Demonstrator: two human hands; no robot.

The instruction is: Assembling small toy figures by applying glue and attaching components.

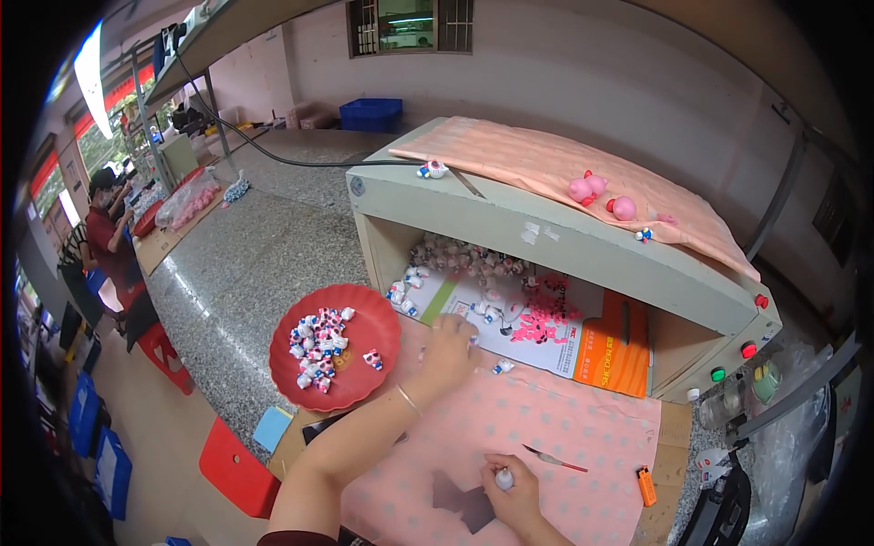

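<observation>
At the mouth of the open-fronted box (546, 246) | left hand (446, 350) reaches among small figurines (496, 314), fingers curled, grip unclear | right hand (510, 487) nearer the person, pinching a small white piece (503, 478) | step: likely picking up a figurine | next: clean pinch on one.

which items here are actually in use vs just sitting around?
In use:
- left hand reaching to the small figures at the box opening
- right hand holding a small white piece
- red plate of figures
- thin red-handled tool beside the right hand

Lying about:
- orange lighter
- pink toys on the box
- blue crate
</observation>
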